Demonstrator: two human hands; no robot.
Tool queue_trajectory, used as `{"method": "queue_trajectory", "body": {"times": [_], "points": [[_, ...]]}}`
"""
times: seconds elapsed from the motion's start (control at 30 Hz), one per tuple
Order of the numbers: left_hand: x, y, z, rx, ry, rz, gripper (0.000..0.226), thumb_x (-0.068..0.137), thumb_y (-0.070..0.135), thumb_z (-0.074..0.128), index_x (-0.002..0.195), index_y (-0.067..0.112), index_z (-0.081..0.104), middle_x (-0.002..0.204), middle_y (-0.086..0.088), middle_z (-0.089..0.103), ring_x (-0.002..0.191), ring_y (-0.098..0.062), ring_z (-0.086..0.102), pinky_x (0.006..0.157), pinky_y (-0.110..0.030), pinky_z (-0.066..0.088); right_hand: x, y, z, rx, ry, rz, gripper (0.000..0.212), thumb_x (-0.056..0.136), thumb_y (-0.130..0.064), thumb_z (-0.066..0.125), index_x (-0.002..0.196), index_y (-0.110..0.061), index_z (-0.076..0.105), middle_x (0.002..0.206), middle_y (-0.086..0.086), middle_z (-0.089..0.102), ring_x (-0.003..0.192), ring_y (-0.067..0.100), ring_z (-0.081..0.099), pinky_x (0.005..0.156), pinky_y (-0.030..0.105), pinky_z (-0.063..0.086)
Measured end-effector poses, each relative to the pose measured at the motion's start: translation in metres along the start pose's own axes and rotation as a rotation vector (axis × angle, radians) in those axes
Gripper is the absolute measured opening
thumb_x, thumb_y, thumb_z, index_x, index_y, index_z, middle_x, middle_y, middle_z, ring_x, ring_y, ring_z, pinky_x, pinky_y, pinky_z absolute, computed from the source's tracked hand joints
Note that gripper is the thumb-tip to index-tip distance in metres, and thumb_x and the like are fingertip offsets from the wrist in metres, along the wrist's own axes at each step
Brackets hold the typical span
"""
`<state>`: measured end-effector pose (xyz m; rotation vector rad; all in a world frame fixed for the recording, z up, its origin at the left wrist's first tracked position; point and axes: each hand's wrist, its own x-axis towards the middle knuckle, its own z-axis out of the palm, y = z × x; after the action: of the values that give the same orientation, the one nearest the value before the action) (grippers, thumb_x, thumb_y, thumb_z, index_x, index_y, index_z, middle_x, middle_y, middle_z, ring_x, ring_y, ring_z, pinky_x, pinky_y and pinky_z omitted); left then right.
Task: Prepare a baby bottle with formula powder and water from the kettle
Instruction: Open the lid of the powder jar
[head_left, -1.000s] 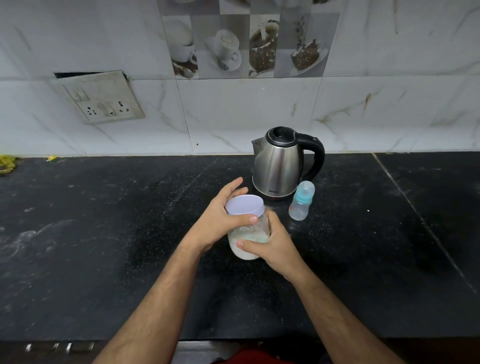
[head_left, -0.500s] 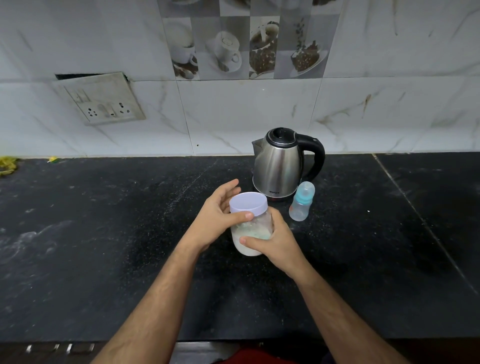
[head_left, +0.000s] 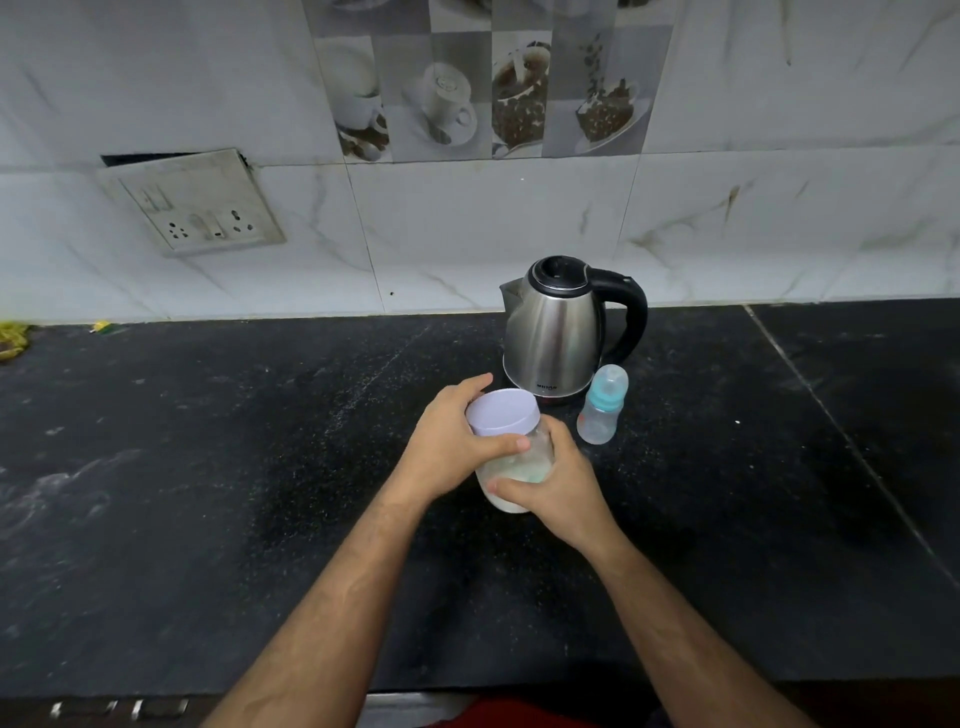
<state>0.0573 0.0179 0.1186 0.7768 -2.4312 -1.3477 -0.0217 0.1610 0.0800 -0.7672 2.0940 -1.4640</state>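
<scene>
Hands (head_left: 511, 467) — clear round jar (head_left: 514, 467), smooth lid (head_left: 503, 413)

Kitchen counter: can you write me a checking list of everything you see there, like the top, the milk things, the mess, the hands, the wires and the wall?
Surface: black stone counter, pale specks on it.
Job's things: powder jar with lid on; steel kettle; baby bottle upright, capped, beside the kettle.
Clutter: yellow-green scraps at far left edge.
Hands: left hand grips the lid; right hand holds the jar's body.
Cables: nothing seen.
Surroundings: marble wall tiles, coffee-picture tiles, loose tilted socket plate.
</scene>
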Motion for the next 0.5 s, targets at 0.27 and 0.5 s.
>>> {"method": "queue_trajectory", "body": {"times": [0.27, 0.5], "points": [[0.003, -0.001, 0.011, -0.056, 0.06, -0.071, 0.067, 0.065, 0.056, 0.08, 0.122, 0.026, 0.063, 0.116, 0.01, 0.06, 0.109, -0.008, 0.058, 0.096, -0.031, 0.049, 0.003, 0.006, -0.002, -0.06, 0.004, 0.001, 0.072, 0.06, -0.03, 0.087, 0.122, -0.037, 0.051, 0.109, -0.018, 0.064, 0.098, -0.008, 0.061, 0.078, 0.014, 0.048], [0.011, -0.02, 0.013, -0.396, 0.105, -0.182, 0.044, 0.08, 0.031, 0.081, 0.119, 0.022, 0.063, 0.107, 0.005, 0.067, 0.1, -0.007, 0.064, 0.083, -0.019, 0.049, 0.012, 0.017, -0.005, -0.124, 0.016, 0.009, 0.079, 0.056, -0.035, 0.088, 0.125, -0.034, 0.048, 0.114, -0.016, 0.062, 0.104, 0.001, 0.059, 0.086, 0.023, 0.05]]}}
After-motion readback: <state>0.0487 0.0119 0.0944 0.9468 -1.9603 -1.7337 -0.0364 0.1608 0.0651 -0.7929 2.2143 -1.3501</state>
